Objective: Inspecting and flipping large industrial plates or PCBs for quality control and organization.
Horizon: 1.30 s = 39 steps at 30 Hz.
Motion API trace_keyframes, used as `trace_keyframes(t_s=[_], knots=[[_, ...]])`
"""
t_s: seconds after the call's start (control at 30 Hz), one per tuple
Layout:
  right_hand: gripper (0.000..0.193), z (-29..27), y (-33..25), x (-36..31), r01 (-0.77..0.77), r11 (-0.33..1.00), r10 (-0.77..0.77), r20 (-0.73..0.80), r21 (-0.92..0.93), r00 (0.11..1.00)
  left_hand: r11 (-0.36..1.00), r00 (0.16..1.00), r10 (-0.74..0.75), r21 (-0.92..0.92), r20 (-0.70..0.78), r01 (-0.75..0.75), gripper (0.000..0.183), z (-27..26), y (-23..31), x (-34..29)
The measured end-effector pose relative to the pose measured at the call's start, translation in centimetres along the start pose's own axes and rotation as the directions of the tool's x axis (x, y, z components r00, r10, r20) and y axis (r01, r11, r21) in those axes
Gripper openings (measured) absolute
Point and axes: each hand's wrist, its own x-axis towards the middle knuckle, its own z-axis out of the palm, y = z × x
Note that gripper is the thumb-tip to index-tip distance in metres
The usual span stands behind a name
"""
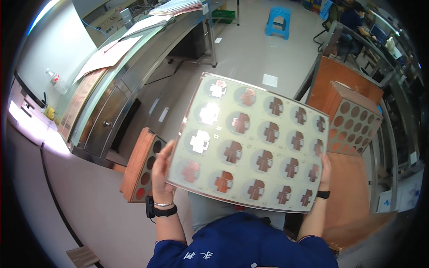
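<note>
A pale rectangular circuit board panel (251,142) hangs tilted in front of my body, its face covered with rows of round, copper-coloured patterns. Glare whitens several patterns near its left side. My left hand (162,170) grips the panel's left edge near the lower corner, with some fingers hidden behind it. At the opposite edge, my right hand (325,173) is closed on the panel, mostly covered by it. Beside my left hand, a thick stack of panels with round patterns (142,166) shows its reddish-brown side.
On the right, another panel stack (354,123) rests on an orange-brown board (346,183) within a metal-framed rack (308,82). A glass-topped desk (100,73) bearing papers and a bottle (56,78) runs along the left. Farther off are a blue stool (278,23) and a seated person (351,22).
</note>
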Motion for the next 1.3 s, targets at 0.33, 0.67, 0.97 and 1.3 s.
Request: trace_keyframes(t_s=[0.33, 0.67, 0.97, 1.3], knots=[[0.038, 10.3, 5.5, -3.1, -0.122, 0.935, 0.095, 0.094, 0.333, 0.991, 0.975, 0.996, 0.037, -0.216, -0.076, -0.053, 0.045, 7.6, -7.9, -1.3], [0.031, 5.4, 0.9, -2.2, 0.096, 0.991, -0.102, -0.067, -0.099, 0.993, 0.960, 0.981, -0.150, -0.256, -0.125, 0.115, 0.042, 4.2, -5.2, -1.1], [0.026, 6.7, 0.3, -3.5, 0.117, 0.941, -0.138, -0.045, -0.317, 0.989, 0.956, 0.979, -0.189, -0.240, -0.074, 0.167, 0.045, 2.5, -5.6, -0.9], [0.022, 5.9, -1.4, -4.5, 0.108, 0.914, -0.083, 0.081, -0.391, 0.993, 0.928, 0.973, -0.200, -0.340, -0.113, 0.151, 0.048, 3.7, -5.5, -1.1]])
